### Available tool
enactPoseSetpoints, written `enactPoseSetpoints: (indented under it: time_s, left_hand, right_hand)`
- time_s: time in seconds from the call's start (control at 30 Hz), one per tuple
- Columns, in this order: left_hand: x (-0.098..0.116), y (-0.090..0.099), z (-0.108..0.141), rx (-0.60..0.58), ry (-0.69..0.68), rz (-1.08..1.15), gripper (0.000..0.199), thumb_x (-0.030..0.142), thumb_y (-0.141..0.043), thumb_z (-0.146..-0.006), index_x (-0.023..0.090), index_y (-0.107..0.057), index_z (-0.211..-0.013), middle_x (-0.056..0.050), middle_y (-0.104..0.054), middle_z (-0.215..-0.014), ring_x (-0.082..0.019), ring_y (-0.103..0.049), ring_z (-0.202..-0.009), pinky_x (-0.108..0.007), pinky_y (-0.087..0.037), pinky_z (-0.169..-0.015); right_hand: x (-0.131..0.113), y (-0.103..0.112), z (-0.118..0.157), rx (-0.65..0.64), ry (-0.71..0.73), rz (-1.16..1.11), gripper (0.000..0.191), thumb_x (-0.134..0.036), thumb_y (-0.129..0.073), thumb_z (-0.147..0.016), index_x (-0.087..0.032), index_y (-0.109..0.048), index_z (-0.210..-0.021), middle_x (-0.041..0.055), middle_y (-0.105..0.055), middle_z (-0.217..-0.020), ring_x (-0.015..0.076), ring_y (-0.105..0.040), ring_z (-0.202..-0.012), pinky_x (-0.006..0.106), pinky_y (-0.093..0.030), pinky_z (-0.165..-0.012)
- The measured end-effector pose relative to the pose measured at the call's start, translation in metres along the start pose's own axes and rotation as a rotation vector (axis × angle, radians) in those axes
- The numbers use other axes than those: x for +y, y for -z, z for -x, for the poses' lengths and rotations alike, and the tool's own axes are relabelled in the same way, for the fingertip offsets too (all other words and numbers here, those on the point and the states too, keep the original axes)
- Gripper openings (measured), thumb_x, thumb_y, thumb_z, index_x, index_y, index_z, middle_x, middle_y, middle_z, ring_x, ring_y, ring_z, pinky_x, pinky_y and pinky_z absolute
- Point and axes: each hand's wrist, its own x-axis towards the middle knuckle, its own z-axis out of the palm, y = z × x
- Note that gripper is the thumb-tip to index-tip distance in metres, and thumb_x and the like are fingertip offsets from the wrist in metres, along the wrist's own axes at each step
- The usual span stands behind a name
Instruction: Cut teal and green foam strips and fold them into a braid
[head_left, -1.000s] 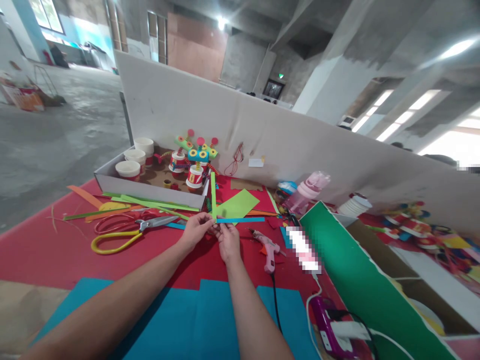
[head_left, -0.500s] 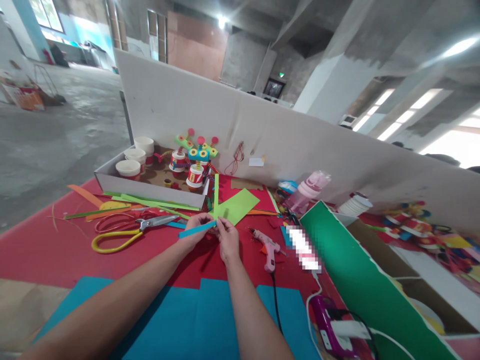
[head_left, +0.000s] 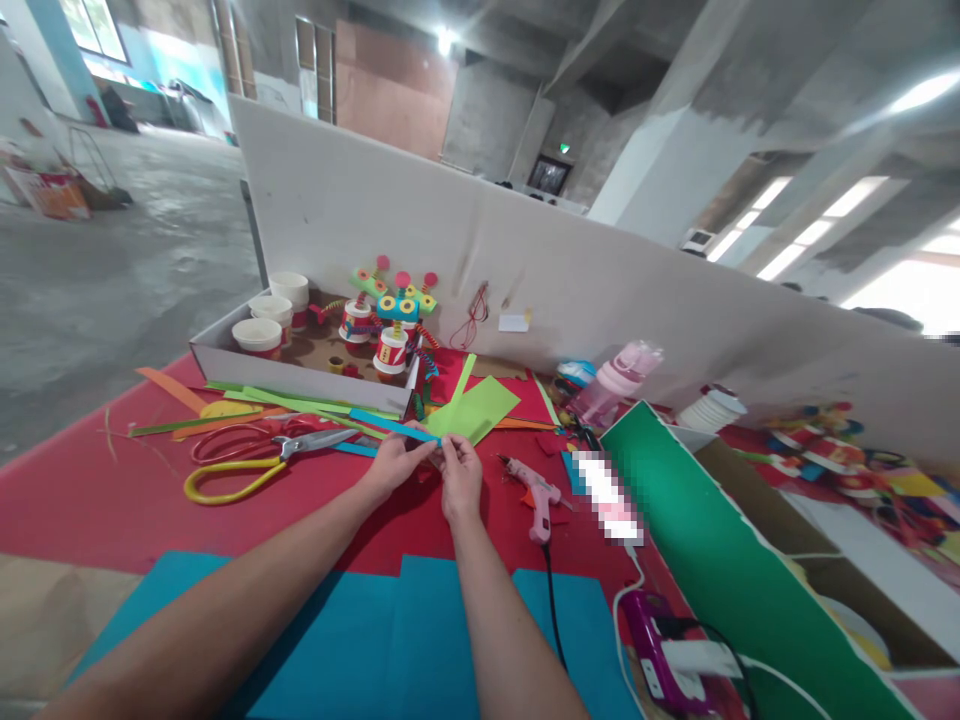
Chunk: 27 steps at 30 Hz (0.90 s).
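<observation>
My left hand [head_left: 397, 462] and my right hand [head_left: 460, 478] meet over the red tabletop, fingers closed on narrow paper strips. A blue strip [head_left: 391, 425] runs up and left from the fingertips. From the same spot a light green strip [head_left: 463, 385] points up and slightly right; the join between the two is covered by my fingers. Behind my right hand lies a wider green paper piece [head_left: 487, 408]. Scissors [head_left: 281, 458] with red and yellow handles rest left of my left hand. A pink glue gun [head_left: 536, 495] lies to the right of my right hand.
A white box [head_left: 300, 385] with paper cups and cup figures stands at the back left. Blue sheets [head_left: 360, 640] lie under my forearms. At right are a green panel [head_left: 720, 530], a pink bottle [head_left: 626, 375] and a purple power strip [head_left: 652, 650] with cords.
The blue strip has swung from pointing lower left to pointing upper left. The green strip, upright before, now leans right. My hands have shifted slightly.
</observation>
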Motion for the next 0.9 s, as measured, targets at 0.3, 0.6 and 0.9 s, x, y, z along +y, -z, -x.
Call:
enactPoseSetpoints:
  time_s: [0.3, 0.6, 0.9]
  left_hand:
    - [-0.007, 0.003, -0.001, 0.049, 0.02, -0.071, 0.021, 0.037, -0.066, -0.072, 0.018, -0.057, -0.067, 0.0, -0.062, -0.064, -0.016, -0.061, -0.065, -0.027, -0.048, -0.066]
    - [0.003, -0.001, 0.003, 0.109, 0.065, -0.025, 0.018, 0.034, -0.067, -0.069, 0.019, -0.057, -0.064, 0.001, -0.062, -0.06, -0.015, -0.06, -0.059, -0.026, -0.048, -0.061]
    - [0.003, 0.0, 0.003, 0.098, 0.159, -0.014, 0.026, 0.04, -0.067, -0.069, 0.015, -0.062, -0.063, -0.002, -0.064, -0.057, -0.015, -0.058, -0.051, -0.026, -0.047, -0.051]
  right_hand:
    - [0.0, 0.001, 0.001, -0.069, 0.006, 0.062, 0.026, -0.035, -0.071, -0.067, -0.018, -0.06, -0.084, -0.0009, -0.064, -0.073, 0.0136, -0.061, -0.068, 0.028, -0.053, -0.07]
    - [0.001, 0.003, -0.001, -0.091, 0.0, 0.058, 0.025, -0.034, -0.073, -0.066, -0.018, -0.058, -0.078, -0.0035, -0.062, -0.066, 0.0113, -0.06, -0.06, 0.024, -0.051, -0.063]
    - [-0.002, 0.0, 0.001, -0.086, -0.06, 0.046, 0.026, -0.032, -0.073, -0.064, -0.018, -0.058, -0.078, -0.0037, -0.063, -0.066, 0.0117, -0.061, -0.06, 0.026, -0.051, -0.064]
